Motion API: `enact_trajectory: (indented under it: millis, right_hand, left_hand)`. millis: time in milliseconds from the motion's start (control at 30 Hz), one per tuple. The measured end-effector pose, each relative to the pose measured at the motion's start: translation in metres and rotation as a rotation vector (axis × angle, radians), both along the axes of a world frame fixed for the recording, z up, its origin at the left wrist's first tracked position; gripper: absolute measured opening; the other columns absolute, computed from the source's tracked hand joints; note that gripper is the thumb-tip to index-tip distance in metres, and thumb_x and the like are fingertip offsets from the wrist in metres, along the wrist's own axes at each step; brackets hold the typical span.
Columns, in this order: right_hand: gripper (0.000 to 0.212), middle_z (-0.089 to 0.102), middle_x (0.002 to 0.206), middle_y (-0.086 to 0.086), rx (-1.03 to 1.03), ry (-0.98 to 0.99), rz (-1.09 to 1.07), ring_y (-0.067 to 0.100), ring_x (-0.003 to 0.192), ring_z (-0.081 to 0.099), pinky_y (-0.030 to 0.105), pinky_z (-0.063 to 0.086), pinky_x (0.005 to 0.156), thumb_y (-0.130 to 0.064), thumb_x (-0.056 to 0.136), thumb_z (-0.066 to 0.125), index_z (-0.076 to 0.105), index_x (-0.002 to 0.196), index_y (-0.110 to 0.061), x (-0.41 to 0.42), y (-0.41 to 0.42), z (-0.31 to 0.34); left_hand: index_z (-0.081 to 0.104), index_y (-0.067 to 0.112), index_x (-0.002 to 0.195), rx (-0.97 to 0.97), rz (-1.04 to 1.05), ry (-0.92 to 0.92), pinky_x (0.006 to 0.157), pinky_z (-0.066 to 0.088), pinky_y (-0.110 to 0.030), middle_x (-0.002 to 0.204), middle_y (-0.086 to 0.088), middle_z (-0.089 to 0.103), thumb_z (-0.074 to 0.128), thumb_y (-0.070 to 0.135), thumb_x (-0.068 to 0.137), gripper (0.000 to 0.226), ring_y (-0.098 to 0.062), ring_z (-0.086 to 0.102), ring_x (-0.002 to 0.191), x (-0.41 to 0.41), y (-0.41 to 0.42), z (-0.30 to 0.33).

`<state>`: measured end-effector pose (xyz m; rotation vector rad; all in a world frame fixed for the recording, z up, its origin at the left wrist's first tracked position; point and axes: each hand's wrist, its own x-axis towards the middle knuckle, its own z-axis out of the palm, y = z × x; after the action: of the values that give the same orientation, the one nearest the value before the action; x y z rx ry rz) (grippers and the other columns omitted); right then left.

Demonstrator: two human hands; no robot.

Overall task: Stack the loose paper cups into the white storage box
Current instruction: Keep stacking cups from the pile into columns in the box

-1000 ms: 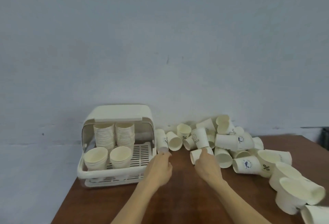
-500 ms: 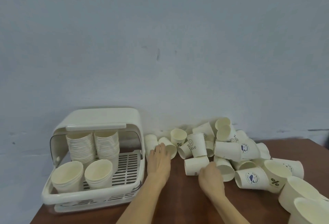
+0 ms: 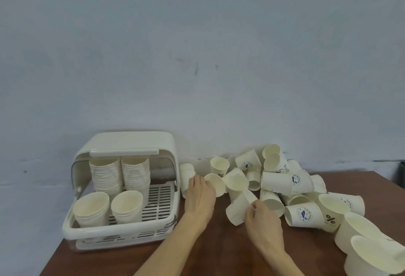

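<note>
Both hands (image 3: 264, 223) grip cups (image 3: 238, 209) (storage box (image 3: 122, 229) beside).

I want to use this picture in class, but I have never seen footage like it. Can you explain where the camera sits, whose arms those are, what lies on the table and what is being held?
There is no machine here: the picture comes from a wide-angle camera worn on a person's head, looking forward and down, so the two bare arms belong to the wearer. On the brown table stands a white storage box with its lid tipped up; inside are four stacks of paper cups. To its right lies a heap of loose paper cups, most tipped on their sides. The right hand grips one tipped cup at the heap's near edge. The left hand rests against cups beside the box; whether it grips one is unclear.
</note>
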<state>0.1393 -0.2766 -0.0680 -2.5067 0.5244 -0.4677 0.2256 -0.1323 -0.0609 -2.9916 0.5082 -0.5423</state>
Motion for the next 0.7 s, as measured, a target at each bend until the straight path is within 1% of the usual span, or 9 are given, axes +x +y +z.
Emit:
enact_trajectory:
  millis: [100,167,300,367,433,500,567,633,700]
  right_hand:
    - [0.017,0.056,0.075,0.001,-0.079,-0.007,0.023,0.025,0.071,0.049,0.034,0.040,0.062,-0.024,0.095,0.037,0.052,0.087,-0.018,-0.012,0.014,0.008]
    - [0.018,0.055,0.074,0.001,-0.101,-0.014,0.043,0.025,0.071,0.051,0.035,0.043,0.063,-0.025,0.095,0.037,0.051,0.087,-0.017,-0.021,0.026,0.014]
    - [0.020,0.065,0.085,0.005,-0.163,-0.049,0.111,0.028,0.080,0.061,0.035,0.046,0.066,-0.026,0.097,0.036,0.054,0.098,-0.018,-0.038,0.051,0.028]
    - [0.022,0.067,0.088,0.004,-0.195,-0.086,0.160,0.027,0.080,0.060,0.035,0.043,0.063,-0.028,0.098,0.035,0.055,0.099,-0.019,-0.044,0.064,0.036]
    - [0.022,0.065,0.084,0.001,-0.222,-0.134,0.213,0.023,0.072,0.053,0.034,0.037,0.060,-0.028,0.098,0.036,0.057,0.097,-0.020,-0.049,0.078,0.046]
    - [0.021,0.059,0.078,-0.001,-0.223,-0.209,0.273,0.021,0.069,0.049,0.035,0.038,0.059,-0.027,0.097,0.039,0.059,0.094,-0.019,-0.051,0.093,0.055]
    - [0.019,0.058,0.078,-0.001,-0.200,-0.273,0.345,0.022,0.072,0.054,0.037,0.044,0.062,-0.024,0.096,0.043,0.061,0.091,-0.018,-0.050,0.111,0.062]
    - [0.019,0.062,0.079,0.001,-0.188,-0.284,0.408,0.024,0.074,0.058,0.039,0.047,0.064,-0.025,0.096,0.043,0.060,0.090,-0.018,-0.046,0.131,0.066]
    - [0.021,0.066,0.080,0.002,-0.200,-0.288,0.447,0.025,0.075,0.061,0.038,0.046,0.061,-0.027,0.096,0.042,0.060,0.091,-0.020,-0.041,0.152,0.068]
  left_hand:
    - [0.055,0.002,0.118,-0.011,-0.039,0.026,0.098,0.034,-0.040,0.118,-0.017,0.056,0.054,0.008,0.089,0.030,-0.032,0.046,0.112,-0.027,0.014,0.008]
    - [0.056,0.004,0.118,-0.007,-0.047,0.032,0.099,0.036,-0.040,0.119,-0.016,0.058,0.055,0.007,0.089,0.030,-0.032,0.047,0.112,-0.042,0.027,0.011]
    - [0.060,0.009,0.121,-0.093,-0.053,0.015,0.094,0.041,-0.038,0.118,-0.012,0.061,0.056,0.015,0.092,0.030,-0.028,0.053,0.109,-0.069,0.058,0.018]
    - [0.062,0.013,0.116,-0.173,-0.019,-0.037,0.090,0.041,-0.036,0.113,-0.008,0.064,0.051,0.020,0.095,0.025,-0.025,0.054,0.104,-0.080,0.077,0.026]
    - [0.064,0.017,0.107,-0.279,0.019,-0.120,0.086,0.040,-0.034,0.105,-0.004,0.066,0.046,0.025,0.096,0.023,-0.023,0.055,0.098,-0.090,0.100,0.036]
    - [0.065,0.019,0.100,-0.373,0.076,-0.208,0.084,0.039,-0.034,0.097,-0.002,0.067,0.044,0.029,0.097,0.024,-0.022,0.055,0.094,-0.099,0.128,0.047]
    - [0.065,0.018,0.101,-0.433,0.155,-0.283,0.082,0.041,-0.035,0.095,-0.002,0.067,0.045,0.029,0.097,0.023,-0.023,0.055,0.092,-0.104,0.159,0.057]
    - [0.065,0.016,0.100,-0.464,0.242,-0.340,0.080,0.042,-0.036,0.093,-0.004,0.067,0.049,0.027,0.096,0.020,-0.024,0.055,0.089,-0.103,0.190,0.065]
    - [0.066,0.012,0.091,-0.480,0.297,-0.419,0.075,0.043,-0.039,0.082,-0.008,0.066,0.057,0.020,0.091,0.013,-0.029,0.056,0.081,-0.100,0.218,0.068]
